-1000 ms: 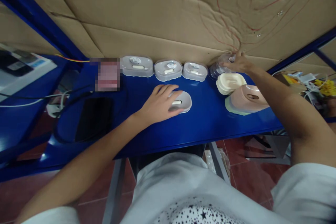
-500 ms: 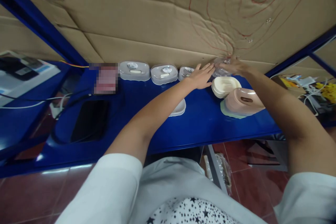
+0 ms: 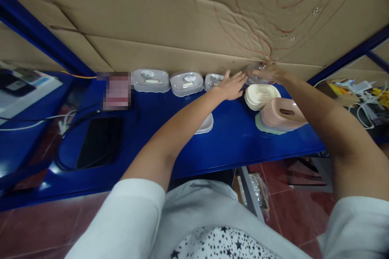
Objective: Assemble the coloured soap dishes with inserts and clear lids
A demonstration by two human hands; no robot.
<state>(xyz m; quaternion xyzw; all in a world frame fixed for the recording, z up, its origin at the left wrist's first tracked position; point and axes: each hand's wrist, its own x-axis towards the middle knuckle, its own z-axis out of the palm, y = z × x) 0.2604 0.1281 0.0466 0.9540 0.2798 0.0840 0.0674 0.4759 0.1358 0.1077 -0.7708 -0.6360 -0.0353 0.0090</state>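
Observation:
My left hand (image 3: 232, 85) is spread out over the back of the shelf, its palm beside the smallest-looking clear-lidded dish (image 3: 212, 81) and its fingertips by some clear plastic pieces (image 3: 254, 76). My right hand (image 3: 270, 73) is closed on that clear plastic near the cardboard wall; its exact shape is blurred. Just in front stands a stack of cream trays (image 3: 262, 95). A pink box with a slot in its top (image 3: 284, 114) rests on a pale green tray (image 3: 270, 128). Partly behind my left forearm lies a white tray (image 3: 207, 124).
Two more clear-lidded dishes (image 3: 151, 81) (image 3: 187, 84) line the cardboard wall (image 3: 146, 16). At left lie a black flat device (image 3: 99, 141), cables and a pixelated pink item (image 3: 118, 91). The blue shelf's front edge (image 3: 219, 168) runs before my body.
The view has shifted slightly, sliding the scene a little left. Both hands stay at nearly the same place, the right still on the clear plastic.

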